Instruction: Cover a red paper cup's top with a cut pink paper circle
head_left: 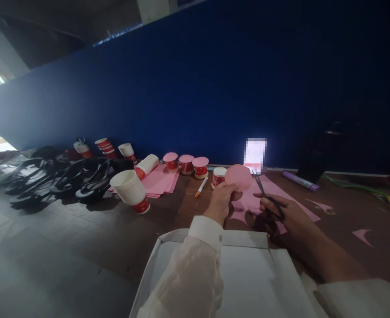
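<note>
Between the fingers of my left hand [221,198] is a round pink paper disc [239,176], held up above the table. My right hand [282,210] grips a pair of dark-handled scissors [264,190], whose blades point up beside the disc's right edge. Whether the blades touch the paper is hard to tell. Under both hands lies a pink paper sheet [281,190] with curved cut edges. Just left of the disc stands a short red and white paper cup [219,175]. Farther left, a row of red cups [187,166] carries pink discs on top.
A stack of white paper cups [130,191] leans near pink sheets [163,183]. Black headsets [82,181] lie at left. A marker [201,186], a purple tube [301,181], paper scraps [363,236] and a lit, blurred screen [255,152] surround the hands. A white box [248,265] sits in front.
</note>
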A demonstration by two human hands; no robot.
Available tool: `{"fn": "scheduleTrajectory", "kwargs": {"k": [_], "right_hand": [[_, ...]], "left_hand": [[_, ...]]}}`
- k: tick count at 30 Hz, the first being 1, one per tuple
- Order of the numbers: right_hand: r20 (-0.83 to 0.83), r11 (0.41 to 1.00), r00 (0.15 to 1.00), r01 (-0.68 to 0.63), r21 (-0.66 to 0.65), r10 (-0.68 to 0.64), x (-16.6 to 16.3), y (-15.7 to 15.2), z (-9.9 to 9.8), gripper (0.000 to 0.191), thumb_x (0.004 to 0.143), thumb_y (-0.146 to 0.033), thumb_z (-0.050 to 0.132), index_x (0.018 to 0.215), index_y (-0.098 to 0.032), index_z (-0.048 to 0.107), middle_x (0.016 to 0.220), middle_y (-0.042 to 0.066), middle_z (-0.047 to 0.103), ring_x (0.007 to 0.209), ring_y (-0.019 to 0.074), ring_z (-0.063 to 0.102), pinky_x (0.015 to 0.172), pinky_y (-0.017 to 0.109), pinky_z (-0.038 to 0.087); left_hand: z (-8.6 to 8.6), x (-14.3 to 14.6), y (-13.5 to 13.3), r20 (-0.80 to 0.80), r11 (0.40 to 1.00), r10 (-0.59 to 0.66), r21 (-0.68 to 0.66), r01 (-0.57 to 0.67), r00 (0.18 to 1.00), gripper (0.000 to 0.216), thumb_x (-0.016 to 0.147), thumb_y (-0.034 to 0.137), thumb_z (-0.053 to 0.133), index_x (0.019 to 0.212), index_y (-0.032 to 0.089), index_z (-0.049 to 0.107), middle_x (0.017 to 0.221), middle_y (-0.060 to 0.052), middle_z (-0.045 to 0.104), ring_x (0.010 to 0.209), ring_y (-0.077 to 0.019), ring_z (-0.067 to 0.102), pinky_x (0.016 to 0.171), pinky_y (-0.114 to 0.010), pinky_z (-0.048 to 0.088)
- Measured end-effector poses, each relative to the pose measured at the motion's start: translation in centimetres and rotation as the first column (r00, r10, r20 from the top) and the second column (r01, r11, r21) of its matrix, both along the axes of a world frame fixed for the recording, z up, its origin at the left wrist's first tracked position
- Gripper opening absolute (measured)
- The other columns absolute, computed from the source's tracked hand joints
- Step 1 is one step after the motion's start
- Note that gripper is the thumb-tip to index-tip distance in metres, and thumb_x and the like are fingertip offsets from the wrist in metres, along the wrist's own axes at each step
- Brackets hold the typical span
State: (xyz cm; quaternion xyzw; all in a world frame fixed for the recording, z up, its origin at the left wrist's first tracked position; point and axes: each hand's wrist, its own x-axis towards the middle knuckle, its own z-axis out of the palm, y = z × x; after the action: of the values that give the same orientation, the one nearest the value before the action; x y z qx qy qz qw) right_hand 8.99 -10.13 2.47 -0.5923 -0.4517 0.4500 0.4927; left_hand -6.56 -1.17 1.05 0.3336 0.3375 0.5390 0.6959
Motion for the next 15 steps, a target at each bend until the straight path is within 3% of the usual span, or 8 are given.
{"fn": "scheduleTrajectory", "kwargs": {"k": [5, 10, 15], "right_hand": [[-0.004, 1.0, 1.0, -0.006, -0.014, 0.006, 0.0, 0.3, -0.1, 0.058, 0.072, -0.054, 0.076, 0.118, -0.018, 0.076, 0.074, 0.007, 0.068, 0.055, 0.0188, 0.059, 0.043, 0.03, 0.046], [-0.017, 1.0, 1.0, -0.005, -0.007, 0.004, 0.2, 0.5, -0.4, 0.052, 0.072, -0.052, 0.078, 0.113, -0.02, 0.077, 0.077, 0.007, 0.069, 0.056, 0.0188, 0.061, 0.045, 0.03, 0.048], [-0.036, 1.0, 0.999, 0.015, 0.0, -0.015, -0.1, 0.4, -0.5, 0.057, 0.074, -0.051, 0.079, 0.119, -0.017, 0.074, 0.077, 0.006, 0.069, 0.063, 0.0193, 0.064, 0.051, 0.029, 0.051]], "left_hand": [[-0.7, 0.2, 0.2, 0.058, 0.994, -0.099, 0.052, 0.096, 0.993, 0.036, 0.053, 0.031, 0.089, 0.07, 0.014, 0.063, 0.061, 0.003, 0.052, 0.054, -0.0063, 0.042, 0.059, -0.025, 0.038], [-1.3, 0.4, 0.4, -0.005, 0.994, -0.105, 0.019, 0.105, 0.995, 0.041, 0.051, 0.032, 0.093, 0.076, 0.012, 0.066, 0.07, -0.001, 0.061, 0.065, -0.0104, 0.055, 0.073, -0.029, 0.045], [-1.3, 0.5, 0.4, -0.04, 0.995, -0.1, 0.005, 0.101, 0.994, 0.044, 0.048, 0.034, 0.094, 0.073, 0.012, 0.066, 0.065, 0.0, 0.061, 0.063, -0.0103, 0.054, 0.069, -0.028, 0.043]]}}
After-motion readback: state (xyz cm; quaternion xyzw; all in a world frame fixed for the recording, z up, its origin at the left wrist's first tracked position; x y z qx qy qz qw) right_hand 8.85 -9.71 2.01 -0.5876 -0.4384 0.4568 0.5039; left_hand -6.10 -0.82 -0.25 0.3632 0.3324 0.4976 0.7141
